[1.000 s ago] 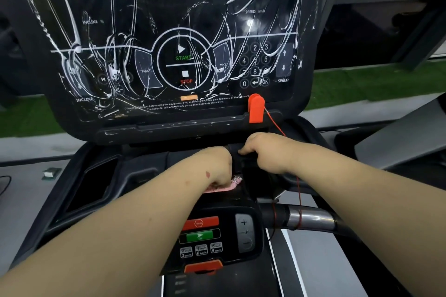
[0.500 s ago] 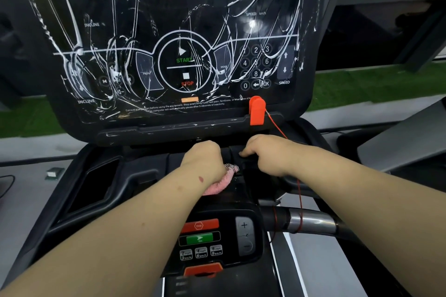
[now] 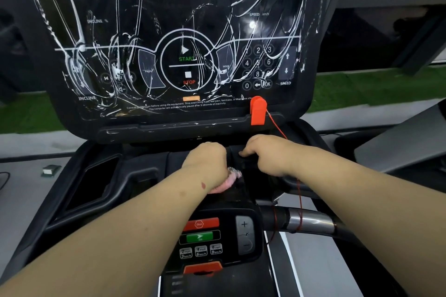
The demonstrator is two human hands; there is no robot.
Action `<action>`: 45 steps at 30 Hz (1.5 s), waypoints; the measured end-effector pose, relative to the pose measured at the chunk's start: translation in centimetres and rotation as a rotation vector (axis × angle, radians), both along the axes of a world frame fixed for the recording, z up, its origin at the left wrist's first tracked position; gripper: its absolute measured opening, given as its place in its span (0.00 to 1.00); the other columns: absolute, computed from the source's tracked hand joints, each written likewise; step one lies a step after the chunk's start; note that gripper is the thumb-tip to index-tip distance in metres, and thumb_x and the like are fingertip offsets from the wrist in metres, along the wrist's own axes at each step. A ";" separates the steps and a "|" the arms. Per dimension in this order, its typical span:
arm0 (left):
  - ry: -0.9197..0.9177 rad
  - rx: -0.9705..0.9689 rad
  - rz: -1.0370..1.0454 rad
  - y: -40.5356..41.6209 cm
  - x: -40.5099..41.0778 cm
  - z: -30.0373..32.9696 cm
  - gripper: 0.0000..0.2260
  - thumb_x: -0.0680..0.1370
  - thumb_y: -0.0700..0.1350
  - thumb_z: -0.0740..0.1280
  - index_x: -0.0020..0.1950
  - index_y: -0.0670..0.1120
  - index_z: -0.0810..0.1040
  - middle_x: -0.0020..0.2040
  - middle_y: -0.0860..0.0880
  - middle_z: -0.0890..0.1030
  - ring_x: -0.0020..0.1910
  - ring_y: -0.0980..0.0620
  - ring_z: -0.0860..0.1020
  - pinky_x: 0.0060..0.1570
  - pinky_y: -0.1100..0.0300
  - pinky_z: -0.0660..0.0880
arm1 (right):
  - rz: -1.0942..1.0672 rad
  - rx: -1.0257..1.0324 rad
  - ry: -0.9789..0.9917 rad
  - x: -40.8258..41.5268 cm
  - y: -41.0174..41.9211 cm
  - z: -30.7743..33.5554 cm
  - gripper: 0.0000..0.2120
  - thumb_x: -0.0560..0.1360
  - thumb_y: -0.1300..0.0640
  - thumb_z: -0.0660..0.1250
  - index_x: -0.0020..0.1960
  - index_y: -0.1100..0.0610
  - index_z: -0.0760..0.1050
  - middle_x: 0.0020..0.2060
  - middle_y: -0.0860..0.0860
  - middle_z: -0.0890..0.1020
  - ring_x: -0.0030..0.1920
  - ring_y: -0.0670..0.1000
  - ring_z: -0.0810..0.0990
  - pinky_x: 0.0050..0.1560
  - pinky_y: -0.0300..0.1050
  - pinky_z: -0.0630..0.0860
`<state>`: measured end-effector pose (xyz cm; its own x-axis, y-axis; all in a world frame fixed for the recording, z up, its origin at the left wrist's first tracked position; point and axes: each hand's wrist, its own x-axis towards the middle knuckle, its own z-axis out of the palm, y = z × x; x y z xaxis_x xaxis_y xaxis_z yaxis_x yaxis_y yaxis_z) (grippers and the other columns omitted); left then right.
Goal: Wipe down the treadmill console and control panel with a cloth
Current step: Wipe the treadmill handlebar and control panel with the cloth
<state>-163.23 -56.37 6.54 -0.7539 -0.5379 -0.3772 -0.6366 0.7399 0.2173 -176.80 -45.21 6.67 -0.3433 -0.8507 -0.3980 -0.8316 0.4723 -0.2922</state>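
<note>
The left hand [image 3: 205, 164], fingers curled around the pink cloth [image 3: 226, 182], has moved slightly up the black console ledge [image 3: 149, 168] since a second ago. The right hand [image 3: 265, 154] remains beside it, fingers curled over the ledge's raised part.

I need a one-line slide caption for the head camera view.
Left hand wipes the treadmill's lower console with a pink cloth while right hand grips the ledge beside it.

cloth [image 3: 229, 179] mostly hidden under left hand [image 3: 205, 164], console [image 3: 169, 31] top cropped
</note>
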 end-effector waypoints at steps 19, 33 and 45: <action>-0.009 0.041 -0.079 0.9 0.6 0.6 0.10 0.75 0.54 0.72 0.48 0.49 0.84 0.50 0.49 0.81 0.49 0.46 0.81 0.50 0.55 0.81 | -0.025 -0.013 -0.012 -0.7 -0.2 -1.4 0.33 0.70 0.68 0.60 0.69 0.43 0.77 0.65 0.47 0.78 0.64 0.54 0.77 0.66 0.49 0.75; -0.001 0.056 -0.073 0.4 0.1 -0.3 0.11 0.75 0.56 0.71 0.44 0.49 0.81 0.44 0.49 0.82 0.44 0.49 0.81 0.45 0.59 0.80 | -0.006 -0.026 -0.006 -0.6 -0.2 -1.1 0.33 0.71 0.69 0.60 0.70 0.44 0.76 0.67 0.47 0.77 0.65 0.53 0.77 0.66 0.48 0.75; -0.021 0.016 -0.153 0.4 -0.3 -0.5 0.15 0.76 0.58 0.70 0.44 0.46 0.80 0.47 0.47 0.79 0.51 0.45 0.80 0.52 0.53 0.80 | 0.005 -0.031 0.000 -0.5 -0.1 -1.2 0.33 0.70 0.69 0.60 0.71 0.47 0.76 0.68 0.49 0.75 0.67 0.54 0.75 0.67 0.50 0.73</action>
<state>-163.49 -55.97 6.02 -0.8182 -0.4115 -0.4016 -0.5216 0.8251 0.2172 -177.28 -45.32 5.45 -0.3389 -0.8645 -0.3711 -0.8338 0.4587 -0.3072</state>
